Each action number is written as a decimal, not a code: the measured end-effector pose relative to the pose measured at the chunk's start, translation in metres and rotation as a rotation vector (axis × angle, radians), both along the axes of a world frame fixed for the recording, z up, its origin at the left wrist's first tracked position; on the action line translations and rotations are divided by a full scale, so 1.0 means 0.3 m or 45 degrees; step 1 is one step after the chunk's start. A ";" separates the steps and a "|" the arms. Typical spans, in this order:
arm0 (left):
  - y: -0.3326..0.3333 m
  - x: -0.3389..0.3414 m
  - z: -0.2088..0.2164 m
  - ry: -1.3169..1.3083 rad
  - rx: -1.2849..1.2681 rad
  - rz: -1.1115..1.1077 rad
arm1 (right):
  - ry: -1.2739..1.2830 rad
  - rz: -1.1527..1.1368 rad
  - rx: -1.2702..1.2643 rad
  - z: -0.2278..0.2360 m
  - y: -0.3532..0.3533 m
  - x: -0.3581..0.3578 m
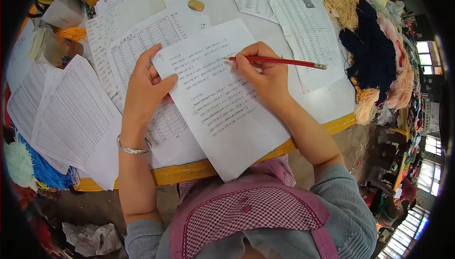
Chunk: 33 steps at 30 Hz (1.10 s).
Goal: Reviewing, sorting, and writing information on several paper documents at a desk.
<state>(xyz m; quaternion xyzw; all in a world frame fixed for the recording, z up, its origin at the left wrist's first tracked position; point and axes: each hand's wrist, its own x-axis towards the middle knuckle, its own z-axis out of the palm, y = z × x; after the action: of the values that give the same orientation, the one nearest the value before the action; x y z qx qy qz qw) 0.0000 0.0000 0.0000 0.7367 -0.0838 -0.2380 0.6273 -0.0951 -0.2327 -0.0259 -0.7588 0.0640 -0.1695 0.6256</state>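
You are holding a pencil over a printed sheet.
Your left hand [147, 86] is pinching the left edge of the sheet [232, 152], thumb lying on top; the white page is slanting over other papers, its lower corner overhanging the table's yellow edge [177, 173], its grey lines of print showing dark strike-outs in the lower half. Your right hand [265, 74] is grasping the pencil [289, 61], red and slim, its pale eraser end pointing right, its tip meeting the upper text.
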 end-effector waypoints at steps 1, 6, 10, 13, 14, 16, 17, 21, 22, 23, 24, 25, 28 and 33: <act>0.005 0.000 0.008 0.033 0.009 -0.030 | -0.015 -0.004 -0.015 0.001 0.004 -0.006; 0.010 -0.013 0.012 0.078 0.019 -0.076 | 0.072 0.015 -0.077 0.021 0.019 -0.009; 0.011 -0.013 0.012 0.059 0.056 -0.083 | 0.091 0.049 -0.115 0.027 0.026 -0.005; 0.008 -0.017 0.016 0.060 0.052 -0.078 | 0.081 0.051 -0.154 0.018 0.025 -0.002; 0.006 -0.018 0.017 0.057 0.048 -0.073 | 0.067 0.052 -0.156 0.016 0.024 -0.001; 0.007 -0.018 0.015 0.054 0.049 -0.072 | 0.067 0.054 -0.159 0.018 0.026 0.000; 0.007 -0.018 0.013 0.050 0.051 -0.072 | 0.067 0.055 -0.163 0.019 0.027 0.000; 0.010 -0.017 0.010 0.046 0.044 -0.074 | 0.114 0.062 -0.190 0.020 0.026 0.000; 0.010 -0.016 0.010 0.042 0.056 -0.079 | 0.104 0.057 -0.175 0.020 0.027 0.001; 0.010 -0.016 0.010 0.038 0.068 -0.084 | 0.093 0.052 -0.160 0.019 0.028 0.001; 0.009 -0.016 0.010 0.039 0.068 -0.083 | 0.094 0.053 -0.160 0.019 0.028 0.001; 0.009 -0.016 0.011 0.036 0.067 -0.085 | 0.089 0.056 -0.166 0.017 0.027 0.002; 0.004 -0.022 0.018 0.029 0.073 -0.079 | 0.071 0.056 -0.170 0.015 0.026 0.003; 0.006 -0.021 0.017 0.029 0.094 -0.080 | 0.052 0.054 -0.176 0.011 0.026 0.005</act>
<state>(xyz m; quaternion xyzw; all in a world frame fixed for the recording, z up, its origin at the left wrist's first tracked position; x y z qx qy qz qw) -0.0062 0.0017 0.0052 0.7536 -0.0910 -0.2688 0.5930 -0.0936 -0.2250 -0.0225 -0.8047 0.0488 -0.1446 0.5737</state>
